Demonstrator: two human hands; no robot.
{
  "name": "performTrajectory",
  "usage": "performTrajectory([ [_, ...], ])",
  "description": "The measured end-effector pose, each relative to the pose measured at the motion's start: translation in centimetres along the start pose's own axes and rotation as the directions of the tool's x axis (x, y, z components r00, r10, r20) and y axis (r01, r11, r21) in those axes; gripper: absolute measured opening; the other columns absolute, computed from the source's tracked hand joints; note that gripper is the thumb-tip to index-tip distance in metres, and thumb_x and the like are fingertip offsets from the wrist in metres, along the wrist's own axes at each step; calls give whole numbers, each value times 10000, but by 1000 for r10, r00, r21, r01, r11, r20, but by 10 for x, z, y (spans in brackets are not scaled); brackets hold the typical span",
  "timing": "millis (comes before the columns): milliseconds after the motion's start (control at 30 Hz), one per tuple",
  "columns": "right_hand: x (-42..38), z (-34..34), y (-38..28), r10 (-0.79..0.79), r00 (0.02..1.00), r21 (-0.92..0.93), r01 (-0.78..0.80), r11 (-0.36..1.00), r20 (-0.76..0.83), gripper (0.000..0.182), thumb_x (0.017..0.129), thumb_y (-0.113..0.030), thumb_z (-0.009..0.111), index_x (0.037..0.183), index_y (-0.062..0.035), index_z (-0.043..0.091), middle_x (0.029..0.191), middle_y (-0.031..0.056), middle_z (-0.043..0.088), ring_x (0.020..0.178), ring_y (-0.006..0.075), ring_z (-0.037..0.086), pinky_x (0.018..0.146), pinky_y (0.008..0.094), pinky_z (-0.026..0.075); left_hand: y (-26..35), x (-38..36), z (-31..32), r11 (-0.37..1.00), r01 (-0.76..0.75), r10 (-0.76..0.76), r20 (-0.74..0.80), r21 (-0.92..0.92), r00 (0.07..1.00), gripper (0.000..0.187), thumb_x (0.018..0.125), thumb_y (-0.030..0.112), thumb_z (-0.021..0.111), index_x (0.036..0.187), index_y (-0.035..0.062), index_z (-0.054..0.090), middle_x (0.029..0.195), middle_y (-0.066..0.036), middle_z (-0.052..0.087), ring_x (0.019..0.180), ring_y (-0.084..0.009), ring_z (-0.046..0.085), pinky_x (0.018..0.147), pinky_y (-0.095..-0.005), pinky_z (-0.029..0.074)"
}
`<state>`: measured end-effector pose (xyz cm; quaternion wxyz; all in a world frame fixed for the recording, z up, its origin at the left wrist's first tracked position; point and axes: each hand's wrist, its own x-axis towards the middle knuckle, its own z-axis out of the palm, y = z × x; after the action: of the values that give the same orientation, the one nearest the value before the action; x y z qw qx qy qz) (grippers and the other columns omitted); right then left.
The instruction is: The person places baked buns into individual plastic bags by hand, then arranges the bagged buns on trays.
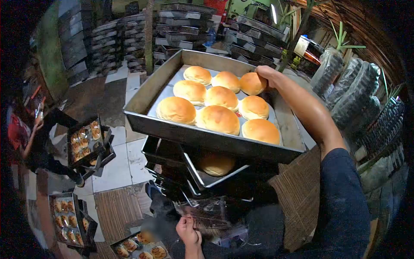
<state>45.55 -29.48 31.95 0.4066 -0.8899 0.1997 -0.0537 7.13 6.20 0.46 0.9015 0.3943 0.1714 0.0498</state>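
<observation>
A deep metal baking pan (215, 136) with several golden, round buns (221, 98) in it fills the middle of the view, tilted toward me. My right hand (268, 77) is closed on the pan's far right rim, close to one bun. Beneath it are stacked dark pans, and a bun (217, 165) shows in an open one. Low in the view, my left hand (188, 231) is apart from the pan, its fingers curled together. What they hold, if anything, I cannot make out. Clear plastic (220, 211) lies right of that hand.
Pans of topped buns stand on the floor at left (86, 144), lower left (69, 220) and bottom (142, 248). A person (36, 129) is beside the left stack. Stacked pans (181, 26) line the back. Plastic-wrapped bundles (351, 82) stand at right.
</observation>
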Motion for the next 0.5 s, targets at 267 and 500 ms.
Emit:
performTrajectory([
  [267, -112, -86, 16, -190, 970, 853, 224, 471, -149, 406, 955, -307, 416, 1192, -4, 545, 1162, 199, 615, 1058, 334, 623, 909, 548, 501, 4, -5, 3, 996, 15, -12, 26, -91, 1000, 148, 953, 158, 573, 921, 14, 564, 793, -46, 606, 636, -116, 554, 564, -244, 454],
  [500, -365, -94, 147, -613, 783, 818, 284, 500, 103, 581, 849, -265, 609, 1275, 100, 459, 1190, 171, 601, 1099, 262, 590, 993, 387, 445, 93, -56, 66, 971, -172, 180, -38, 164, 983, 217, 959, 226, 577, 877, 25, 576, 689, -11, 563, 471, -58, 432, 402, -203, 354],
])
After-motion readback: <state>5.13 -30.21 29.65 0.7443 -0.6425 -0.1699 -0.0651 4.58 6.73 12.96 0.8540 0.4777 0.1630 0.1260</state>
